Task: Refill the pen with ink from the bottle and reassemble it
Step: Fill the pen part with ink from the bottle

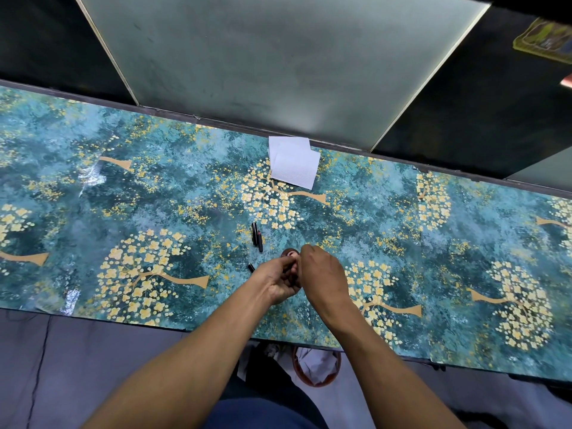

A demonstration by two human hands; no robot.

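Both hands meet at lower centre of frame: left hand and right hand are closed over a small item, likely the ink bottle, mostly hidden. Pen parts lie just above on the surface. Judgement: bottle rigid, spill-prone; grip its body.

Two hands are meeting over the table: the left hand and the right hand, both closing around one small round thing, the ink bottle, whose reddish top is peeking out just beyond the fingers. Two or three dark pen parts are lying side by side just beyond the grip; the exact count is hard to tell. One short black piece is lying just left of it. Two white paper napkins are overlapping well beyond. One bin is sitting under the table, nearer the person.
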